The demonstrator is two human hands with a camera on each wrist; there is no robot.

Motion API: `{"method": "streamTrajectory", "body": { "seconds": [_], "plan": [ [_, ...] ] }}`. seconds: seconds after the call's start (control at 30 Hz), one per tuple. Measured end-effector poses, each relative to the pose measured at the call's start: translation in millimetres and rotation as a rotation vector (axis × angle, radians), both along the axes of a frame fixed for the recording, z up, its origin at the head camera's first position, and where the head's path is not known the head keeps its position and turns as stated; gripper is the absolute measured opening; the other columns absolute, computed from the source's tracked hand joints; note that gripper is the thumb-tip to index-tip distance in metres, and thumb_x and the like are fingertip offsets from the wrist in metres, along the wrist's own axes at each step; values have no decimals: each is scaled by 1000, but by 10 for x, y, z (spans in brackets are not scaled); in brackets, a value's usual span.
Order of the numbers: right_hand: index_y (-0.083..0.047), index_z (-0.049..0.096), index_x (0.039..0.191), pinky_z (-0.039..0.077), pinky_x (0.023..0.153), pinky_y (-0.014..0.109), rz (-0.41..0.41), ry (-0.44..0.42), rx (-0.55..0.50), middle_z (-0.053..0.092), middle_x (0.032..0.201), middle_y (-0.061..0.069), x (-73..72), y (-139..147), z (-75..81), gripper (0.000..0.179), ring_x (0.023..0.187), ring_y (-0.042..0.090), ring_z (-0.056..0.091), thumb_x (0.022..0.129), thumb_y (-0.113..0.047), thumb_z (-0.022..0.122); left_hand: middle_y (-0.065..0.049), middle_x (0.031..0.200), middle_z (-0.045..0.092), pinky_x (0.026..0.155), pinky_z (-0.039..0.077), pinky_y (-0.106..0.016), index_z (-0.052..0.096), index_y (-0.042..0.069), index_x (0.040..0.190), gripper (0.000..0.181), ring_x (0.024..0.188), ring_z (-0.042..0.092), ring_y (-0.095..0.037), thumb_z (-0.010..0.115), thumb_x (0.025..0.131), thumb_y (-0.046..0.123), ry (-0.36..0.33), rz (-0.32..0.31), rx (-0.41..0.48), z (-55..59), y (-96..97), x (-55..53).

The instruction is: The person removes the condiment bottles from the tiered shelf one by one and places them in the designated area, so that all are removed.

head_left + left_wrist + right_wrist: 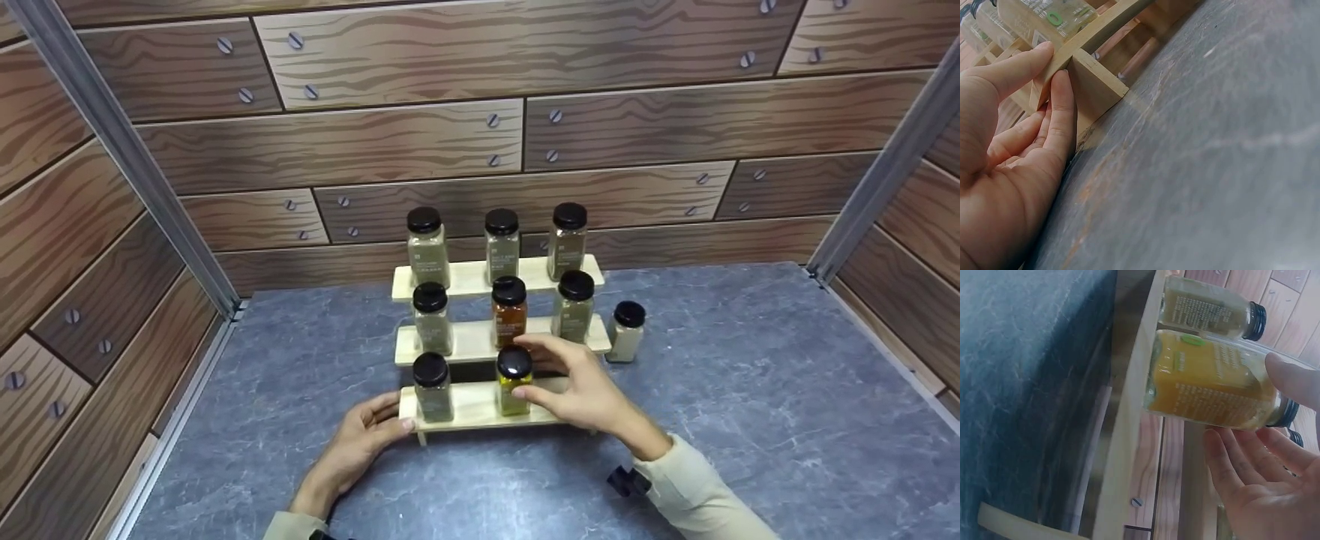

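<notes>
Bracketing the yellow jar (512, 405), the person's right hand (581, 386) comes in from the right, thumb on the near side and fingers curled round toward the far side. From the right wrist, the thumb lies against the upper part of the glass below the black lid (514, 362), and the fingertips meet the opposite side, so the grip is closed on the jar, though how firmly I can't tell. The jar sits between thumb and fingers, upright, its base looking to be down on the lowest tier (474, 401) of a pale wooden rack. The lid rises above the thumb.

The left hand (360, 442) is at the left end of that same tier, pinching the plank's corner, thumb on top and fingers underneath, well apart from the yellow jar. Nearer to it on the plank stands a jar with grey-green contents (433, 397), untouched.

Behind, the middle tier (472, 343) carries three jars, the central one orange-red (510, 319), just beyond the right hand's fingers. Three more stand along the top tier (466, 279). One further black-lidded jar (625, 341) is on the grey marbled tabletop (750, 420), just beside the rack's right side. Wood-patterned panels (420, 142) stand around it all.
</notes>
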State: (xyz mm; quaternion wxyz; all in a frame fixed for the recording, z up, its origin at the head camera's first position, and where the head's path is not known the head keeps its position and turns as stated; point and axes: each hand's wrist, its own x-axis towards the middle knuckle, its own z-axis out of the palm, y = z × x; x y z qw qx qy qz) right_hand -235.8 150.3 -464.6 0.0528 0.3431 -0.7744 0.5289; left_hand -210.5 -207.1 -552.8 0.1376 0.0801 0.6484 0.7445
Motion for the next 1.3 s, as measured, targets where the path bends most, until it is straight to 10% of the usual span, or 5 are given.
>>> {"method": "streamTrajectory", "body": {
  "seconds": [1.3],
  "plan": [
    [-1, 65, 140, 63, 98, 30, -21, 53, -62, 74, 128, 17, 15, 95, 162, 58, 110, 20, 75, 87, -7, 87, -37, 151, 50, 109, 57, -29, 28, -23, 155, 75, 123, 67, -19, 71, 99, 3, 10, -7, 3, -16, -11, -3]
  ]
}}
